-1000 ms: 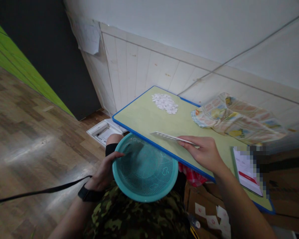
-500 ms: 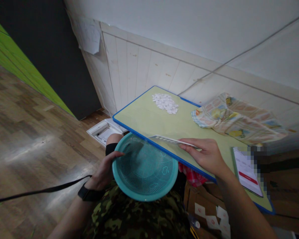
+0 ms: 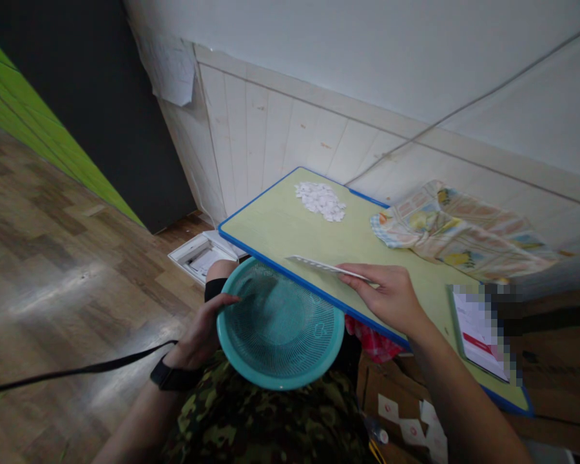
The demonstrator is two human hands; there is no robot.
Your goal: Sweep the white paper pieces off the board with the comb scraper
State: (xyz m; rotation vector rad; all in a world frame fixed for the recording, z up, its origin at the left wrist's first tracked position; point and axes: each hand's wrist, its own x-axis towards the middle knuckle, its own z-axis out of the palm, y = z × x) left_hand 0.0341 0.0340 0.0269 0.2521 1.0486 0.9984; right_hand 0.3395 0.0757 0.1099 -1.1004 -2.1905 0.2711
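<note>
We gripped one teal basket (image 3: 283,381) in our left hand (image 3: 200,328), beside one table (image 3: 265,225); over that table our right hand (image 3: 389,293) pinched one slotted strip (image 3: 314,263), one white heap (image 3: 320,201) beyond.

The colander (image 3: 283,316) is smooth plastic with a finely perforated wall; the table (image 3: 270,222) has a smooth top and plastic-looking edging (image 3: 234,243); the towel (image 3: 464,232) is soft, creased cloth, the floor (image 3: 43,283) glossy wood-look planking
</note>
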